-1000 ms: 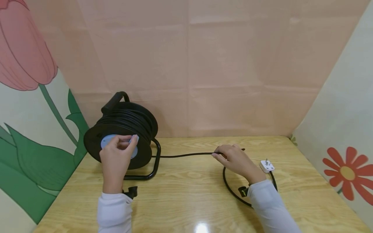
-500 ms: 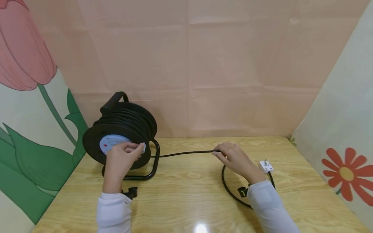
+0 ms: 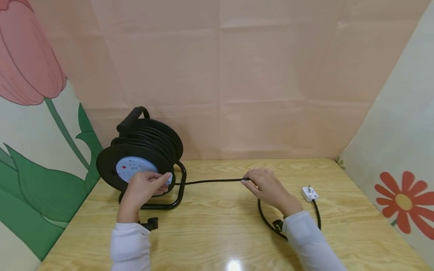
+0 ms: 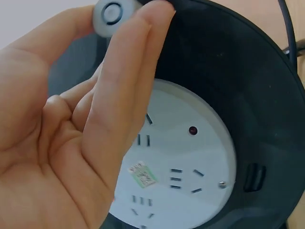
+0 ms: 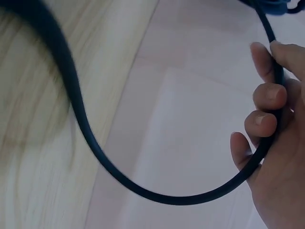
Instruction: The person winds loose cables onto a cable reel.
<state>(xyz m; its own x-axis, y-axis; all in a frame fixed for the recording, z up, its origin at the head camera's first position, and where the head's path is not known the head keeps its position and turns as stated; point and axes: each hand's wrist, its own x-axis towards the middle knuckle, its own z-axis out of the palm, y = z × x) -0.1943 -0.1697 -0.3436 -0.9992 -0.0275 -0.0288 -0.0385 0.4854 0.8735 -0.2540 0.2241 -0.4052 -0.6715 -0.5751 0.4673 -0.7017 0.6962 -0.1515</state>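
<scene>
While held, cable [image 3: 213,181] inside right hand [image 3: 269,190] grip

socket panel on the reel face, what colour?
Pale blue-white socket panel with dark slots and a small red dot, set in the black reel. Left wrist view shows it best.

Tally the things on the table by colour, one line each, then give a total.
Black: 2, the cable reel and the cable that runs from it
White: 1, the plug at the cable's end
Total: 3
The left hand pinches the reel's winding knob; the right hand holds the cable.
</scene>
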